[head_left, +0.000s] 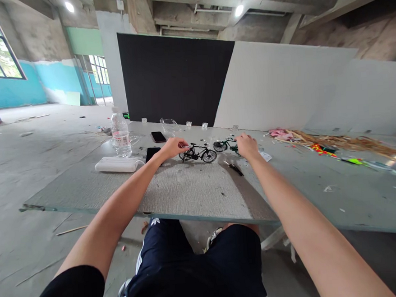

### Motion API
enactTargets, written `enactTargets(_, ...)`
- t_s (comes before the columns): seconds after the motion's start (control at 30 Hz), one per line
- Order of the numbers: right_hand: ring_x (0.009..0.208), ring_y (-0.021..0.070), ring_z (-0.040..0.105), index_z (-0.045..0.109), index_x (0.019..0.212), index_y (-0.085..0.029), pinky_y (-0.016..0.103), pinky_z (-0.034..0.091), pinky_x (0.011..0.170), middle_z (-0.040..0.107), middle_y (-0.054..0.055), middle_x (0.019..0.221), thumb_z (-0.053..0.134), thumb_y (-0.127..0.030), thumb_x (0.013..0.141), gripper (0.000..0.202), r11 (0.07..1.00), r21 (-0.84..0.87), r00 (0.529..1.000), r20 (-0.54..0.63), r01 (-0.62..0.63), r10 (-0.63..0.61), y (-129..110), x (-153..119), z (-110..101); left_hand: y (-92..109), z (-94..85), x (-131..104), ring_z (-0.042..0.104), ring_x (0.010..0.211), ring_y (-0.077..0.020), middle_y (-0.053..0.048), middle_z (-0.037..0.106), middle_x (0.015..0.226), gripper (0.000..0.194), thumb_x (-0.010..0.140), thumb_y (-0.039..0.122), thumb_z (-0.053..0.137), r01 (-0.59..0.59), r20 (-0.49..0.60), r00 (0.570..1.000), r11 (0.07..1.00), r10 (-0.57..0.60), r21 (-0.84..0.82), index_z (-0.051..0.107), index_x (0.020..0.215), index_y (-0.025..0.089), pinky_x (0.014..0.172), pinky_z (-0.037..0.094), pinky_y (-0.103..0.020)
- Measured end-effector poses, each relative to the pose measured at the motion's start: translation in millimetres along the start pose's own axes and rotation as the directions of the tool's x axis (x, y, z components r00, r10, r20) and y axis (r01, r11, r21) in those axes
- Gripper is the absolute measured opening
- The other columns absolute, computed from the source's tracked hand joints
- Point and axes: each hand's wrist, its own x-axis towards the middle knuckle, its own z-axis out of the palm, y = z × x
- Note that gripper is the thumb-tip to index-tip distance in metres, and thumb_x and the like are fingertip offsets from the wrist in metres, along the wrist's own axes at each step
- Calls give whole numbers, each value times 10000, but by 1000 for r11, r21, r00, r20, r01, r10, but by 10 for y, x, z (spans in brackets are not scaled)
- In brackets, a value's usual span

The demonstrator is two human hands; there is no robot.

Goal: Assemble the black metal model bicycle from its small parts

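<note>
A black model bicycle [198,154] stands upright on the table, its front wheel toward the right. My left hand [173,148] is closed at its rear end, with the fingertips by the rear wheel and saddle. To the right of it stands a green model bicycle [225,145]. My right hand [247,145] is closed on that bicycle's right end and hides part of the wheel there. On the table in front of the green bicycle lies a small dark tool [233,167], too small to name.
Left of my left hand are a white power strip or lamp-like bar [118,164], a water bottle [120,135] and phones, one at the back [158,137]. Black [176,77] and white boards [281,84] stand behind. Straw-like strips [340,143] and colourful bits lie right.
</note>
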Motion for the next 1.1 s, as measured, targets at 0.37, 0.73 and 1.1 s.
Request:
enactTargets(0.37,1133,304,550,580,1362,-160,430,425,945,583,190,1286,475,-142,893,481,991,77,994,23,-112,110,124,-54,-27,-68,-27,32,673,789,-174,-91,768,874,250,830,379,728,32,-25,999,999,-32,20,772,931,155,734,505,-285)
enactTargets(0.73,1174,309,510,591,1245,-105,403,337,1015,621,208,1243,426,-184,940,356,955,25,922,-271,295,-278,-608,-29,-51,-50,-71,12,679,804,-196,-78,754,840,268,818,428,736,152,-77,986,986,-146,71,769,915,181,718,501,-294)
enactTargets(1.1,1064,394,681,785,849,-142,681,193,1113,771,161,899,711,-167,685,181,993,-83,975,211,83,-63,-1112,801,322,-41,-153,8,680,808,-196,-64,752,842,237,802,408,743,211,-108,974,968,-197,133,773,900,194,737,510,-303)
